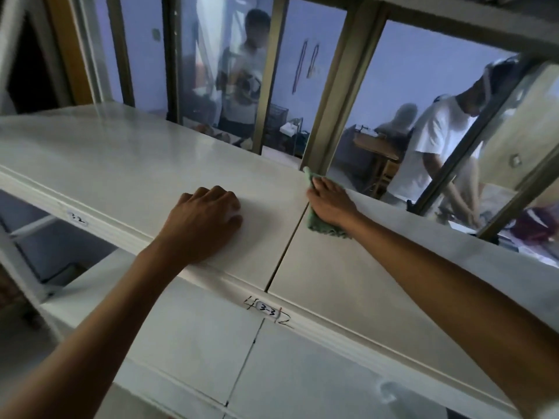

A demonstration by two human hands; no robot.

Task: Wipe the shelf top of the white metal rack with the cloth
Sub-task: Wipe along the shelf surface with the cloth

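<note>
The white metal rack's shelf top (127, 164) spans the view, split by a dark seam into a left and a right panel. A green cloth (320, 226) lies on the top near its far edge, just right of the seam. My right hand (331, 202) presses flat on the cloth and covers most of it; green shows beyond the fingertips and under the wrist. My left hand (205, 222) rests on the left panel near the front rim, fingers curled, holding nothing.
A label reading 3-3 (267, 311) sits on the front rim at the seam. A lower shelf (193, 343) shows below. Behind the rack stands a glazed partition with olive frames (335, 116); people (438, 140) are beyond the glass.
</note>
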